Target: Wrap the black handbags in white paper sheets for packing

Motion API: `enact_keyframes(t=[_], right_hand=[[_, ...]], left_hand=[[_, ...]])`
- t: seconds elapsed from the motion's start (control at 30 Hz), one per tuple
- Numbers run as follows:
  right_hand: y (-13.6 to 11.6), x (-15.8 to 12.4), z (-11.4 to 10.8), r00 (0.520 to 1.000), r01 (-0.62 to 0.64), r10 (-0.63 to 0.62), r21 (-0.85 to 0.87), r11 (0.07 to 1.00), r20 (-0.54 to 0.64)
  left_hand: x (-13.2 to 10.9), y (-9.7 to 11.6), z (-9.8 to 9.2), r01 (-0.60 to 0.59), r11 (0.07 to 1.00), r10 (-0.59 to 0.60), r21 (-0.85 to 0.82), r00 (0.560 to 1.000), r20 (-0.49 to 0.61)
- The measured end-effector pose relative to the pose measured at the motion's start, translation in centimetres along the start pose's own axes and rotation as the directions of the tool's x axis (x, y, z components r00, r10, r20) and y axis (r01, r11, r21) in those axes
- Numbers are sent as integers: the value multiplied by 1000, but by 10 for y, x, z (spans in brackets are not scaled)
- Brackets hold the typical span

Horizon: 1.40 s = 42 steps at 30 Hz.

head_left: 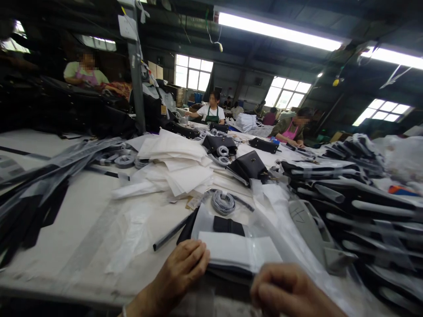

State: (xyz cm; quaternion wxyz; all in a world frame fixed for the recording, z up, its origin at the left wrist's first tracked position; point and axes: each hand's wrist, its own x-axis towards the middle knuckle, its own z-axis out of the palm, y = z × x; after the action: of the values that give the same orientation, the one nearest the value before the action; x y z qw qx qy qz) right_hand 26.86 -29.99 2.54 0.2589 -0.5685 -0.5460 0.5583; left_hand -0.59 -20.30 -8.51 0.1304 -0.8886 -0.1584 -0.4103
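At the near table edge my left hand [180, 270] rests with bent fingers on the left end of a black bag wrapped in white paper and clear plastic [236, 251]. My right hand [287, 290] is curled at the parcel's right front corner, knuckles toward me; what its fingertips grip is hidden. A black strap piece [228, 225] lies on top of the parcel. A coiled grey strap [223, 202] sits just behind it.
A pile of white tissue sheets [175, 165] lies mid-table, small black bags [248, 166] behind it. Wrapped black bags [360, 207] are stacked at the right, plastic sleeves [39, 176] at the left. Three other people [211, 112] work at the far end.
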Motion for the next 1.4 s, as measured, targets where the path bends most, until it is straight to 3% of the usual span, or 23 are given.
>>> enact_keyframes(t=[0.07,0.13,0.2,0.27,0.43,0.57,0.67,0.77,1.03,1.27,1.4], right_hand=[[-15,29,-19,971,98,-138,-200,975,-194],[-22,68,-38,921,89,-258,-486,869,-293],[-21,108,-54,917,-80,-197,-643,762,-347],[-14,143,-66,910,-224,-90,-663,714,-405],[7,188,-71,898,-365,128,-550,751,-420],[14,192,-57,936,-286,155,-425,859,-317],[13,189,-43,976,-120,51,-327,937,-212],[6,195,-30,987,37,-72,-230,972,-145],[-12,226,-19,968,140,-136,6,990,-212],[-18,190,-17,959,195,-175,69,978,-225],[-19,161,-10,930,304,-305,-37,952,-208]], left_hand=[[-6,2,4,-5,1000,5,-2,1000,15],[-9,2,5,-21,1000,21,-1,1000,22],[-9,3,5,-35,999,34,8,999,25],[-8,3,4,-36,999,36,16,999,23],[-13,5,7,-46,998,44,42,997,57],[-19,8,12,-48,997,46,67,998,35],[-18,9,10,-49,996,48,70,999,20],[-8,10,6,-34,997,33,70,999,18],[17,9,14,25,997,-25,70,1000,5],[13,14,18,45,998,-45,48,999,-6],[23,13,18,87,996,-87,21,996,5]])
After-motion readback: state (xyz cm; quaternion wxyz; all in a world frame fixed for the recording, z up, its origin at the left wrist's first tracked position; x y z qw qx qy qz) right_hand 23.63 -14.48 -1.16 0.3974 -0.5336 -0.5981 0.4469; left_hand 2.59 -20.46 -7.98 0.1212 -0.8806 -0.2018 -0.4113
